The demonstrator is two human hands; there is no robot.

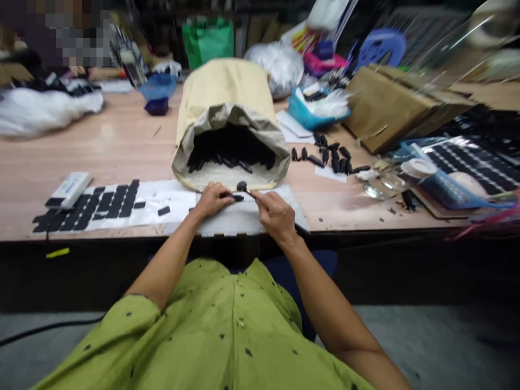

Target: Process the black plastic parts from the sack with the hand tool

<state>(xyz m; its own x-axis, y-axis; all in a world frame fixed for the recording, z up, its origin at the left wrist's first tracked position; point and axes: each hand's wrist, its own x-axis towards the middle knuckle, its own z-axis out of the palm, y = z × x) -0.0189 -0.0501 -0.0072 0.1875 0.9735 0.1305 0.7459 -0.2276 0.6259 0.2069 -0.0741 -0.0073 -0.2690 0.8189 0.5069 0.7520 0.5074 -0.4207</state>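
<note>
My left hand (213, 199) pinches a small dark elongated piece (237, 198) above the white sheet (221, 223) at the table's front edge. My right hand (277, 214) is closed on a thin tool with a dark round head (242, 186); its exact kind is unclear. That head is just above the piece, and I cannot tell if they touch. Right behind both hands lies a large cream paper sack (227, 81), its mouth facing me. Many black pieces (231, 154) are inside it.
Flat black pieces (117, 200) lie in rows on a white sheet to the left, beside a white box (70, 189). Loose black parts (335, 157) are right of the sack. Farther right are a cardboard box (390, 108), a teal basin (317, 111) and a blue basket (442, 187).
</note>
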